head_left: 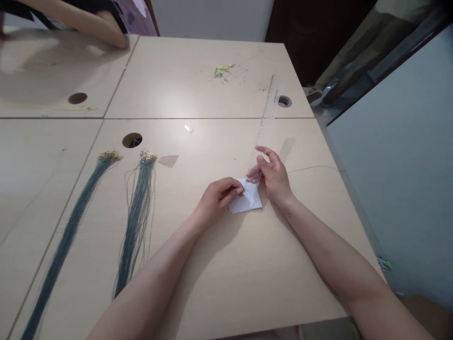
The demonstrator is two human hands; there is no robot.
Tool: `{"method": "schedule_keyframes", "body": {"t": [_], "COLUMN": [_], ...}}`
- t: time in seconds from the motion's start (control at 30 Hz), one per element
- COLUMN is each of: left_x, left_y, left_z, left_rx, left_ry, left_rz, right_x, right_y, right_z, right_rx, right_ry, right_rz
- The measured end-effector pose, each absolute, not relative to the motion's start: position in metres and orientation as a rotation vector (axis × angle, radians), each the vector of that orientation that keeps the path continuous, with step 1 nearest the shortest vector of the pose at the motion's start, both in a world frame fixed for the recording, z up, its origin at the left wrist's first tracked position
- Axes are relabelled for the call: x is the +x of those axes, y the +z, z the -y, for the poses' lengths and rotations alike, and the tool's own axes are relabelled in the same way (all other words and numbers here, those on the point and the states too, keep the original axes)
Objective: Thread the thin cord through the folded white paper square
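Observation:
My left hand (221, 192) is closed, thumb and forefinger pinched at the edge of a small white paper pad (244, 204). Whatever sits in that pinch is too small to name. Beside the pad, my right hand (274, 174) curls around the near end of a long clear ruler (267, 111), with some fingers showing through the plastic. The ruler's near end reaches over the paper, and its far end points away across the table. From behind my right hand a thin cord (314, 167) runs towards the table's right edge.
Two bundles of blue-green cords, one left (72, 222) and one nearer (136, 217), have gold-coloured metal ends. Clear plastic scraps (169, 161) lie nearby. Yellow-green bits (222, 71) are heaped farther back. The table has round holes (132, 140). Another person's arm (81, 21) rests at far left.

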State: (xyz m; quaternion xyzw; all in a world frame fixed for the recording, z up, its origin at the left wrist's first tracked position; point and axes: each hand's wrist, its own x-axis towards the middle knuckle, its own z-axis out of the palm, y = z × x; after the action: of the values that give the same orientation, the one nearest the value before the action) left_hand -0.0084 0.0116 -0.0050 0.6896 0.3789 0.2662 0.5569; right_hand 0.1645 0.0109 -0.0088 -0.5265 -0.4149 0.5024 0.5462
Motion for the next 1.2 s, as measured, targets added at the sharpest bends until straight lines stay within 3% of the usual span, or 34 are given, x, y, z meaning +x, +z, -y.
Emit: {"method": "schedule_keyframes", "body": {"t": [1.2], "left_x": [-0.0089], "left_y": [-0.0029], "left_z": [-0.0119], "left_rx": [1.714], "left_ry": [0.608], "left_rz": [-0.866], "right_x": [0.1641], "right_y": [-0.0033], "right_z": [-0.0094], "right_rx": [-1.274], "right_ry": [1.207], "right_rz": [0.99]}}
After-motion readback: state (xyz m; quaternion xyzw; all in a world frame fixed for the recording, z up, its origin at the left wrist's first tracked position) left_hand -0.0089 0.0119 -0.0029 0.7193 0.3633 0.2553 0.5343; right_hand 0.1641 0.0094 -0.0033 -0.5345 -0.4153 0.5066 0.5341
